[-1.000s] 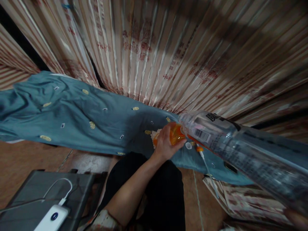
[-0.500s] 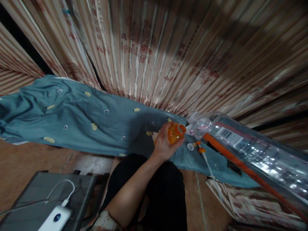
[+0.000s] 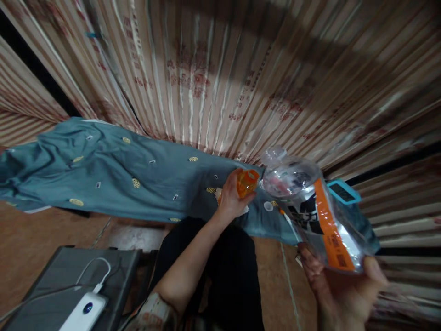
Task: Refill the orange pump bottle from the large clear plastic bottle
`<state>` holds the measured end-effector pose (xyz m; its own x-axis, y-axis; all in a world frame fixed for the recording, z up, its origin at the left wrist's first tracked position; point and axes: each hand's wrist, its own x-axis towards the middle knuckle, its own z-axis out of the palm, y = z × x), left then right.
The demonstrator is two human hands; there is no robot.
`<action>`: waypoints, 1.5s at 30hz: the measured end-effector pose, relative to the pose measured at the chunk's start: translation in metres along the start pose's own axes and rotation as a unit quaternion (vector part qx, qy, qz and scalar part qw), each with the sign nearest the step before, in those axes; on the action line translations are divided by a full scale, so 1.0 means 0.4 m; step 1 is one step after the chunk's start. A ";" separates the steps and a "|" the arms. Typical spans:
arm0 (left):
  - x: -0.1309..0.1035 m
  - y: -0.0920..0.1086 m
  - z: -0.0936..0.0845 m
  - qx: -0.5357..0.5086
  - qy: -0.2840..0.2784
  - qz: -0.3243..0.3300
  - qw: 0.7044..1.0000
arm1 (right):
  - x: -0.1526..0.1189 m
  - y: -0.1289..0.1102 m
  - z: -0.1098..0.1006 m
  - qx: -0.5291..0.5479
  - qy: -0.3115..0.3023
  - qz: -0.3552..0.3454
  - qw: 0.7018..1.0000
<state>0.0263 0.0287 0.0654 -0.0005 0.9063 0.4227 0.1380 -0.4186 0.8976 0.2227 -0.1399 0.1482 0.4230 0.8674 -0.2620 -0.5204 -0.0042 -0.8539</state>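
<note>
My left hand [image 3: 231, 197] is wrapped round a small orange translucent bottle [image 3: 247, 183], its open mouth tilted up to the right. At the right, my right hand [image 3: 339, 287] grips the lower end of a large clear plastic bottle [image 3: 310, 216] with an orange label strip. This bottle slants so that its neck [image 3: 274, 156] points up and left, above and right of the orange bottle, apart from it in the picture. A small white round cap [image 3: 268, 206] and a thin white tube with an orange end [image 3: 287, 218] lie on the blue-green cloth beside my left hand.
The blue-green patterned cloth [image 3: 110, 170] stretches along a striped curtain [image 3: 193, 69]. A blue-framed device [image 3: 344, 191] stands behind the large bottle. At lower left, a white power bank [image 3: 84, 312] with a cable rests on a grey stool [image 3: 57, 266]. My dark-clothed knees show below.
The large bottle has swung from a long, flatter slant to a shorter view showing its orange label, and my right hand has come into view. My left hand has shifted slightly left.
</note>
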 end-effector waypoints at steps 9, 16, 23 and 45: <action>0.006 0.012 -0.025 0.020 0.026 -0.003 0.999 | -0.031 0.098 0.079 0.097 -0.046 0.166 0.980; -0.108 0.114 -0.141 -0.183 0.062 -0.090 0.977 | -0.028 0.196 0.148 0.182 -0.220 0.293 0.912; -0.215 0.167 -0.227 -0.250 0.059 -0.116 0.960 | -0.009 0.326 0.224 0.176 -0.318 0.380 0.851; 0.060 -0.155 -0.371 0.087 0.174 -0.075 0.978 | 0.052 0.468 0.084 -0.064 -0.248 0.276 0.926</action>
<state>-0.1294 0.0675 0.0385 -0.3661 0.8691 0.3325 0.2772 -0.2393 0.9305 0.1093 -0.1059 -0.0021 -0.2908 0.8374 -0.4628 -0.4499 -0.5466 -0.7063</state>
